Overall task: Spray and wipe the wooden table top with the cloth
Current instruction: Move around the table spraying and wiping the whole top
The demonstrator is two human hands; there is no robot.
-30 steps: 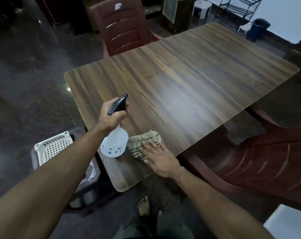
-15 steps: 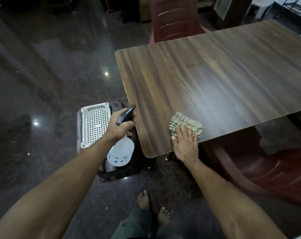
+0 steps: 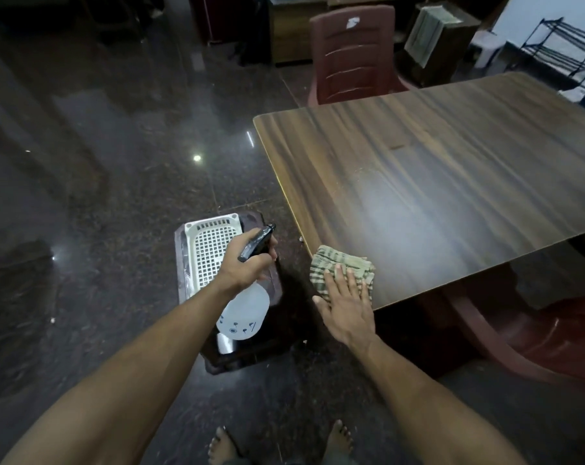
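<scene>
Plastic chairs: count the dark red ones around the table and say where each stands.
2. One chair stands at the far side of the table; the other chair is tucked in at the near right side, partly under the top. More may be outside the frame.

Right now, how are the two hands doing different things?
The left hand curls round the spray bottle, held off the table's side; the right hand lies flat, fingers straight, on the cloth at the table corner. Both are bare.
</scene>
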